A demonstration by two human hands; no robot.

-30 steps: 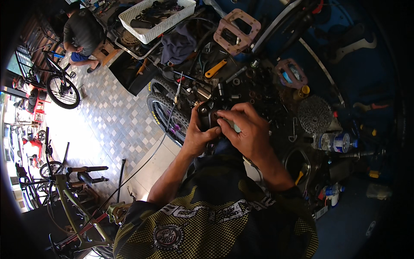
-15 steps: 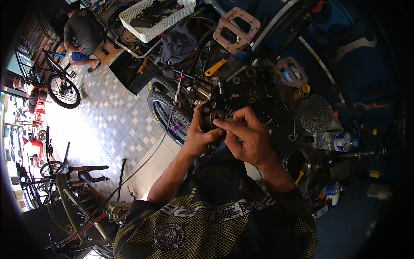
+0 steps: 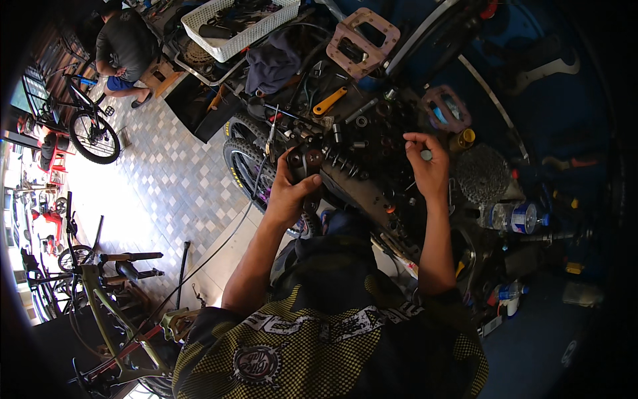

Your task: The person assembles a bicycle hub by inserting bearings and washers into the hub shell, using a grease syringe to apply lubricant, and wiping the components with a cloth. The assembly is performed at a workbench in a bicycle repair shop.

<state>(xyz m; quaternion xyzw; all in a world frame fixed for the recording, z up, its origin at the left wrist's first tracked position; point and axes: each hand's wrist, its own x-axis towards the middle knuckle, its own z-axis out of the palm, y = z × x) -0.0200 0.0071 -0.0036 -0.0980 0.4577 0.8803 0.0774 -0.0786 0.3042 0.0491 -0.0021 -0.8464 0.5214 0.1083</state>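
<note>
My left hand (image 3: 291, 198) is closed around a black bike suspension linkage (image 3: 308, 158) with round bearing seats, its thumb across the near side. A coil spring shock (image 3: 344, 163) juts out to the right of the linkage; whether the two are joined is unclear. Over the parts-strewn bench, my right hand (image 3: 432, 171) is raised with its fingers curled. A small pale round spot shows by its fingertips, too small to name. Below lie small dark rings and bolts. A yellow-capped container (image 3: 465, 139) stands just right of that hand.
Around the bench are a yellow-handled tool (image 3: 330, 100), a pink pedal (image 3: 363, 43), a cassette (image 3: 483, 174), a plastic bottle (image 3: 522, 217), a grey cloth (image 3: 273, 64) and a white basket (image 3: 234, 43). At left stand a green bike frame (image 3: 106, 312) and a seated person (image 3: 126, 50).
My right hand has left the linkage and moved right, out over the bench parts. My left hand has shifted slightly left and still holds the linkage; the coil shock now shows.
</note>
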